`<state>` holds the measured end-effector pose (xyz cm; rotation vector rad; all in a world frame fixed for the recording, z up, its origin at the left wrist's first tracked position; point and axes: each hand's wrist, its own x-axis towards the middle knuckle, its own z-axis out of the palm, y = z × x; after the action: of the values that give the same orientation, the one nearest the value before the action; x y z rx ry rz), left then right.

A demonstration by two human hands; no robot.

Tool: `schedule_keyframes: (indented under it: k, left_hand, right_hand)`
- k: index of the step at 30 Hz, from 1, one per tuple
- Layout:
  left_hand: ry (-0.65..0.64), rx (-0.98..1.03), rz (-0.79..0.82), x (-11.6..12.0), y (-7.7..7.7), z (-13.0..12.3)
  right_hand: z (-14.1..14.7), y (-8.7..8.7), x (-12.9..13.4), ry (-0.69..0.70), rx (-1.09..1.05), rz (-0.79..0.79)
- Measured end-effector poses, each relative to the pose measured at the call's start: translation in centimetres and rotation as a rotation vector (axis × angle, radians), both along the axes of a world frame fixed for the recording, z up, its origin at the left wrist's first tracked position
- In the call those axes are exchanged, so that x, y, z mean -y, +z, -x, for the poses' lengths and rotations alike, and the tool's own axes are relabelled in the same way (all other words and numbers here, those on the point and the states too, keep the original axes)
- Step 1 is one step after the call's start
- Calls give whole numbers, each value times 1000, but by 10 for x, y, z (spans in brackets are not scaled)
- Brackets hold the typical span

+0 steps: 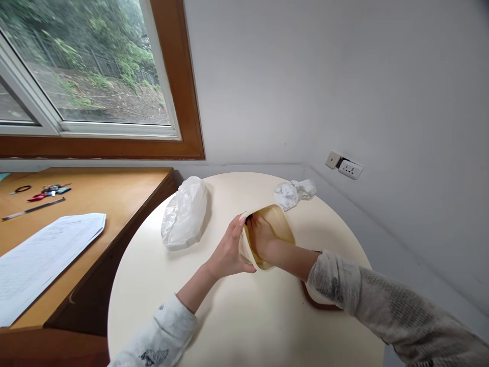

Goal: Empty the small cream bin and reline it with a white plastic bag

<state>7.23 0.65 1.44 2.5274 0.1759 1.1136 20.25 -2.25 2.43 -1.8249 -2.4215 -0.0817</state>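
My left hand (231,247) grips the rim and side of a cream-coloured plastic bin (282,224), holding it tilted above the round table with its mouth towards me. Reaching inside, my right hand (261,237) has its fingers bent together against the inner wall on the left. A small dark patch shows at those fingertips; what it is I cannot make out. A brown-rimmed object (319,305) lies on the table, partly covered by my right forearm.
On the round table (240,331), a translucent white plastic bag (185,216) lies left and a crumpled white plastic bag (294,192) at the back right. A wooden desk (126,188) on the left holds papers (53,260), a pen (34,209) and keys (53,190). Walls stand behind and right.
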Motion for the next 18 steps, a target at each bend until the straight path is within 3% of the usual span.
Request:
schedule_keyframes:
  k: [3,9,13,16,18]
  left_hand:
    - [3,0,1,-3,0,0]
    - [31,-2,84,-5,-1,1]
    - [64,-34,158,-5,-3,2]
    - [75,-54,196,-6,-4,2]
    - [74,-50,207,-6,-3,2]
  right_hand:
    - [-3,4,0,-181,56,148]
    - [-15,39,5,-136,-61,540]
    - [-20,67,20,-64,-251,684]
    - [-23,76,30,-135,-601,745]
    - [-24,76,34,-263,-960,766]
